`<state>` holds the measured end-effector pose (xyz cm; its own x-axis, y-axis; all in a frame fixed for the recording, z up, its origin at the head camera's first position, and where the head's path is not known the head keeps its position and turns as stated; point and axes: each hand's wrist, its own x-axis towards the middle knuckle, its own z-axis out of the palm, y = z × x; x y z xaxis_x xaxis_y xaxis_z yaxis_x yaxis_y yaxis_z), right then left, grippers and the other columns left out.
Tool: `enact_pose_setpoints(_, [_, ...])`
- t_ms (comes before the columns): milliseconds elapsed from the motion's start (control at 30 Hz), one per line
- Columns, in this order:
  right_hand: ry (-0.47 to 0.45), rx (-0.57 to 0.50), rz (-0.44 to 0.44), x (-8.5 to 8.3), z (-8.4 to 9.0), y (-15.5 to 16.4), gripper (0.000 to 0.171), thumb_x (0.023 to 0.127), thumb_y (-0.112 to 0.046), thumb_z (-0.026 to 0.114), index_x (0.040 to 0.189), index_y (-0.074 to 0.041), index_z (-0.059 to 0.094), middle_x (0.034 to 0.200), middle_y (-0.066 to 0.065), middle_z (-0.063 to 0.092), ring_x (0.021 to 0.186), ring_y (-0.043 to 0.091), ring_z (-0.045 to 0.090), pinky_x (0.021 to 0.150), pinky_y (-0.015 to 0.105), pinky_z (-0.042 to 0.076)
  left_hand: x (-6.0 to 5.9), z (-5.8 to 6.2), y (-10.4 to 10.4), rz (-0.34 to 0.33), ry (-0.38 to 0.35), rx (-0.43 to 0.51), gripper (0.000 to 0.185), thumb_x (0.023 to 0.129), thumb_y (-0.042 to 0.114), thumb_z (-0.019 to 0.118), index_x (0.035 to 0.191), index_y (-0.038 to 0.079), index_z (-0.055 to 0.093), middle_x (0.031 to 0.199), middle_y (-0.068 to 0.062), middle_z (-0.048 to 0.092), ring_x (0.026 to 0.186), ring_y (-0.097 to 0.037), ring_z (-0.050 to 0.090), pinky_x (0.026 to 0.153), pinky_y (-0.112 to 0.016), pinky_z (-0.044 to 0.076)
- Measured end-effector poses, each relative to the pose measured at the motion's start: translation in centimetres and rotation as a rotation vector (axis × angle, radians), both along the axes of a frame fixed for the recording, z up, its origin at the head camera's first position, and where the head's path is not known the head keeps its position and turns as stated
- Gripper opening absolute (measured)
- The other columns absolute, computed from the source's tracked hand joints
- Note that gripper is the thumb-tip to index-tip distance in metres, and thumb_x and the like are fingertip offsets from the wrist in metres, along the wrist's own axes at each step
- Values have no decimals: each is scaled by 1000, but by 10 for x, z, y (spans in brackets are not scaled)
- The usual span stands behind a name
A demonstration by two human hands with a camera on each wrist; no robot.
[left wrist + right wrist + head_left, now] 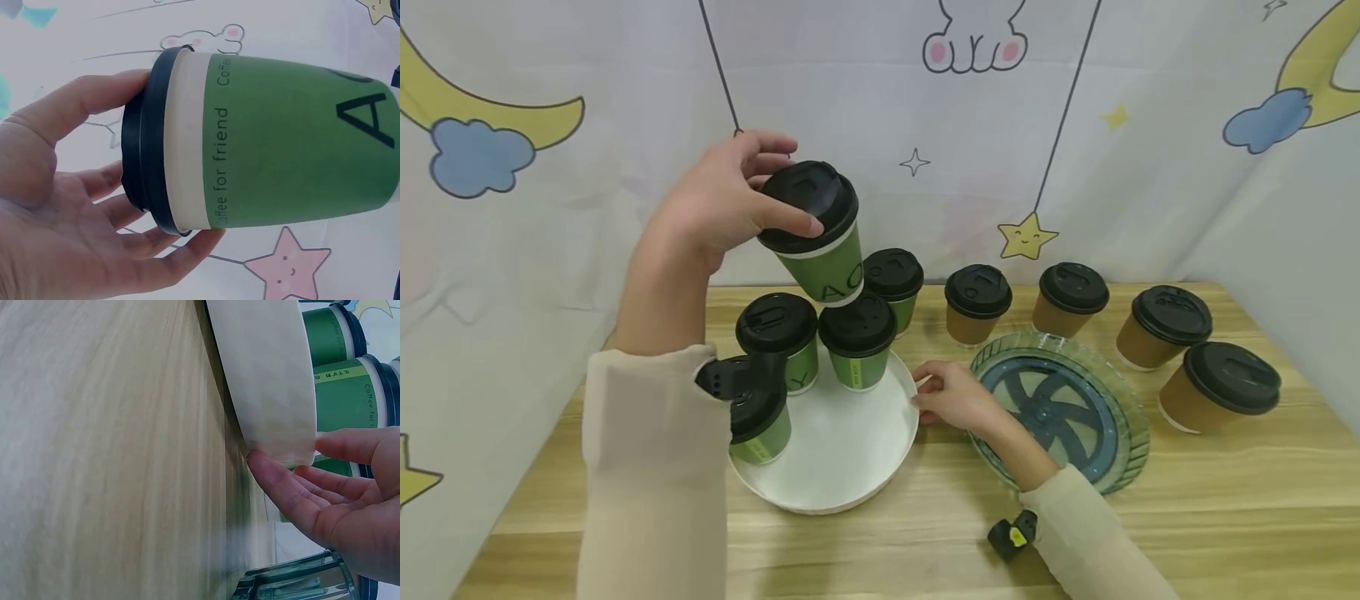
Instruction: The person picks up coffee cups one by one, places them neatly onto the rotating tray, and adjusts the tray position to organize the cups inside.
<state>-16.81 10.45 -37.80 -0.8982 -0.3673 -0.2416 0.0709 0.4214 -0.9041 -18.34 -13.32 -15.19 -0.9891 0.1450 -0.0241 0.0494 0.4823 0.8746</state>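
Left grip: I have it pinching a green cup by its black lid.
Lifted cup: in the air over the back of the white stand.
Right grip: thumb and finger pinching the stand's rim.
Done, as I judge it: three green cups upright on the stand; one rear cup — I can't tell its footing.
Remaining, I'd say: the lifted cup is not yet down — and four brown cups stand on the worktop, outside the glass tray.
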Motion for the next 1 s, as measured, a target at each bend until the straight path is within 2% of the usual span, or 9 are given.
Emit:
enact_pose_setpoints(267, [6,0,4,0,1,1,32,85,3,58,116,11,52,85,17,62,68,24,64,64,34,54,22,-10,-3,-19,55,-38,84,68,8,79,139,19,35,138,-2,39,130,-21,28,100,-43,32])
enact_pose_setpoints(400, [3,1,4,0,1,0,32,85,3,58,115,11,52,85,17,62,69,23,64,64,34,54,33,-15,-4,-20,69,-63,83,67,12,81,138,19,38,135,-1,41,128,-20,30,98,-42,35])
enact_pose_setpoints(700, [11,4,7,0,3,2,30,85,3,57,114,11,52,85,17,63,71,25,64,65,34,54,65,-30,-11,-78,114,-99,77,70,20,79,135,20,39,133,3,44,125,-20,33,93,-46,38])
enact_pose_setpoints(833, [18,7,6,0,2,2,30,85,3,57,114,11,52,84,16,63,70,24,64,64,34,54,73,-40,-13,-103,128,-124,76,70,24,79,135,19,39,132,1,46,125,-23,34,91,-47,38])
enact_pose_setpoints(1000, [13,-9,8,1,2,1,30,85,4,57,114,11,52,83,16,63,70,25,64,65,35,54,78,-56,-10,-121,123,-117,75,70,19,78,135,15,39,131,-2,46,118,-24,40,91,-43,38])
